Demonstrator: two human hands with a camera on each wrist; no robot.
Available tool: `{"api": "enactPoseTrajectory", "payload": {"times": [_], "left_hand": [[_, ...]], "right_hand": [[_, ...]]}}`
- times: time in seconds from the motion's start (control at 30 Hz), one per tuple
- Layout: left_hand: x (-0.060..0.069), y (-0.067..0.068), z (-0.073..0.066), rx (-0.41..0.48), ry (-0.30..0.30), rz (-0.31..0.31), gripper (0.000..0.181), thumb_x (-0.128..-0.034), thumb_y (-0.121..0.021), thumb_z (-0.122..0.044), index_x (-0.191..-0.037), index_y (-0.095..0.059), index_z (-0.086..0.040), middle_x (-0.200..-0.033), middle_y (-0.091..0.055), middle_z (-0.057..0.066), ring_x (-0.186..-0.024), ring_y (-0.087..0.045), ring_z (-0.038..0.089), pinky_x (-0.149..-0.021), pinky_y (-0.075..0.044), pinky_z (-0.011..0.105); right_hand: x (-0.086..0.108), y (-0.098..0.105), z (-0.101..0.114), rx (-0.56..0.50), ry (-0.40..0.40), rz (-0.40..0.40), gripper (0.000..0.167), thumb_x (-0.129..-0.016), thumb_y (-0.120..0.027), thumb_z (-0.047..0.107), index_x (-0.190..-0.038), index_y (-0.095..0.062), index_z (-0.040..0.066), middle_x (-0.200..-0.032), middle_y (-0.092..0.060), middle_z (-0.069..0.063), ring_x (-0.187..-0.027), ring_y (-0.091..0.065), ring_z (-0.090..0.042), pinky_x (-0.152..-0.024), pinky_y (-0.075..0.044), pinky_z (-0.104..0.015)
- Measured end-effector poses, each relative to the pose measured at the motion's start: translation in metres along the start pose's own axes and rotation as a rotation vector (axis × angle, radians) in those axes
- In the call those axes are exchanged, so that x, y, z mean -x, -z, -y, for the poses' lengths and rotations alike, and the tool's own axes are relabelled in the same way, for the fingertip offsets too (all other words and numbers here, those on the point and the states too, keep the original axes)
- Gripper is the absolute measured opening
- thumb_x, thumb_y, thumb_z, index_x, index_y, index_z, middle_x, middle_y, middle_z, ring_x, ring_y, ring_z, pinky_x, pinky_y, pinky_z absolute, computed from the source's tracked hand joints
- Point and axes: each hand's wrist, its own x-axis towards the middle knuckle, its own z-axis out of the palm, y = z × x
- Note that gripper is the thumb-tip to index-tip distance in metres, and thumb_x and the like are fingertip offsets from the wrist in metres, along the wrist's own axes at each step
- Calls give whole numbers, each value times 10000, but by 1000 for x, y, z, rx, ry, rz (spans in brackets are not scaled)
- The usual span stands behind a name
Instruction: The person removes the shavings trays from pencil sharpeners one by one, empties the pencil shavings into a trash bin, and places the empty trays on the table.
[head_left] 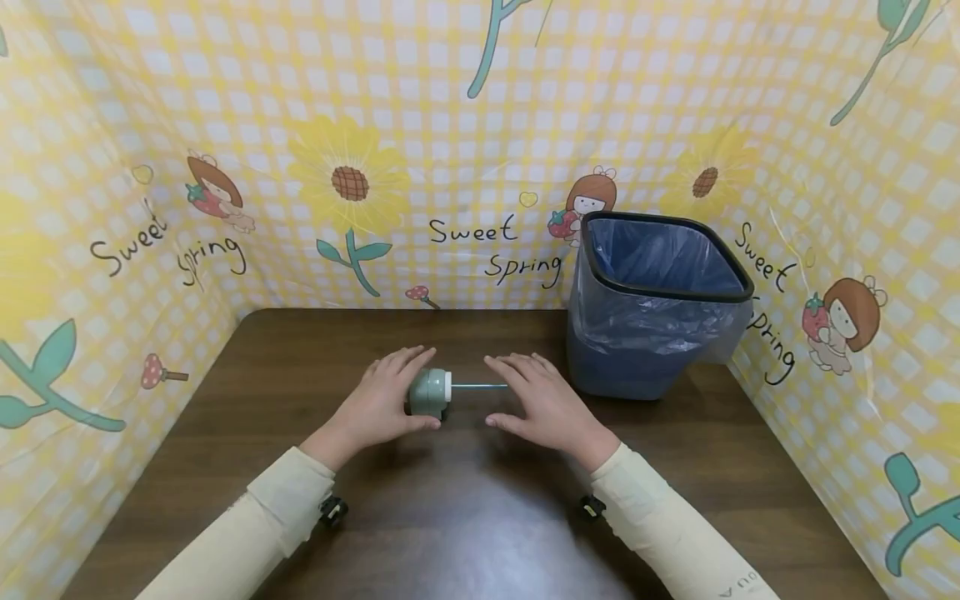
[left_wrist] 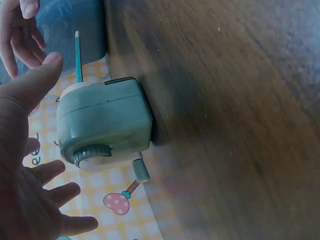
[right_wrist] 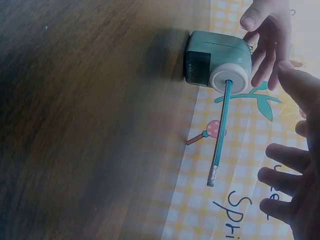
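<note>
A green pencil sharpener point(head_left: 428, 391) with a white round front stands on the table point(left_wrist: 215, 115). From its hole a teal pencil point(right_wrist: 220, 137) sticks out toward the right, its eraser end free. The crank handle point(left_wrist: 141, 171) shows on the opposite end. My left hand point(head_left: 375, 404) hovers around the sharpener's left side with fingers spread; the left wrist view shows a gap between palm and body. Beside the pencil's eraser end, my right hand point(head_left: 546, 404) is held with its fingers extended and thumb apart. Neither hand grips anything.
A blue trash bin point(head_left: 618, 358) with a black rim and clear liner bag stands at the table's back right, close beyond my right hand. Yellow checkered cloth point(head_left: 450, 183) with flowers and lettering encloses the table at the back and sides.
</note>
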Motion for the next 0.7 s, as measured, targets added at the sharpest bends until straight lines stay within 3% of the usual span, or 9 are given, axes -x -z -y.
{"api": "enactPoseTrajectory", "payload": {"times": [0.7], "left_hand": [[-9,-9,9,72,31,36,992,-771,-899,-439,-1581,-379,-197,-1534,-453,123,-1367,-477,388,-1115,-351,652]], "right_hand": [[-2,-6,-2,-25,-29,-24,826,-907,-705,594,-1577,-409,213,-1476,-544,-24,-1353,-507,-240,-1177,-331,-474]]}}
